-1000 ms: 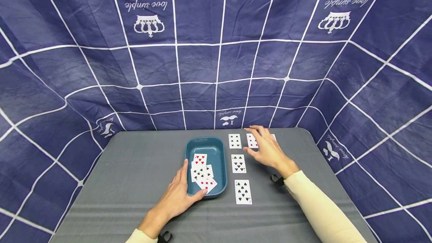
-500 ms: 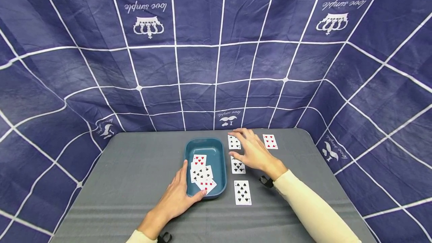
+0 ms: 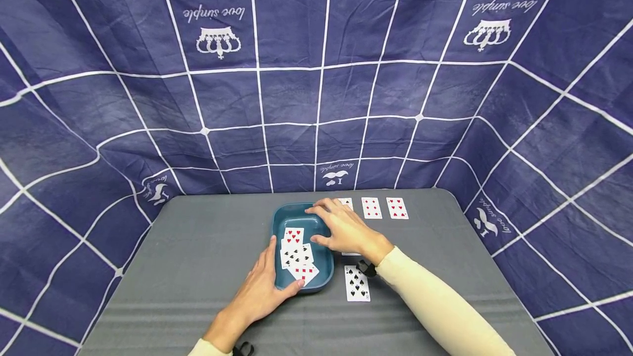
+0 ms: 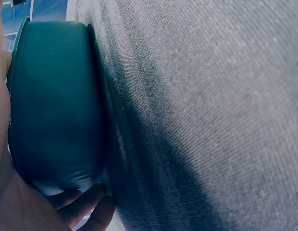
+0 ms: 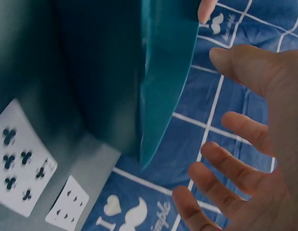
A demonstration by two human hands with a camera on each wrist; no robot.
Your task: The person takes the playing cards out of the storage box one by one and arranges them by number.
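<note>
Tray point(image 3: 323, 265), blue-green with rounded corners, sits mid-scene on the grey table point(image 3: 212, 246); my left hand point(image 3: 259, 293) holds its near left corner, fingers along the outside of the left wall, thumb over the near rim; left wrist view shows the tray's outside wall right against that hand.

At least three cards overlap face up inside, toward the left; hearts card point(image 3: 294, 234) farthest, spades card point(image 3: 292, 257) in the middle, diamonds card point(image 3: 306, 272) nearest and askew; my left thumb tip covers a bit of the diamonds card in head view, can't tell if it touches.

My right hand point(image 3: 346, 229) is over the tray's far right side; fingers wide and spread from the thumb, nothing held; right wrist view has it apart from the rim.

Right of the tray, face up on the table; far row, left to right: black-pip card point(image 5: 69, 204), partly hidden by my right hand in head view, then far diamonds card point(image 3: 371, 207), then far hearts card point(image 3: 398, 208), all apart; clubs card point(image 5: 19, 163) nearer, mostly covered in head view; near spades card point(image 3: 355, 289) nearest, black wrist strap point(image 3: 366, 268) overlapping its far right corner.

Blue curtain point(image 3: 292, 92) with white grid lines behind; my sleeves point(image 3: 435, 295) cream.
</note>
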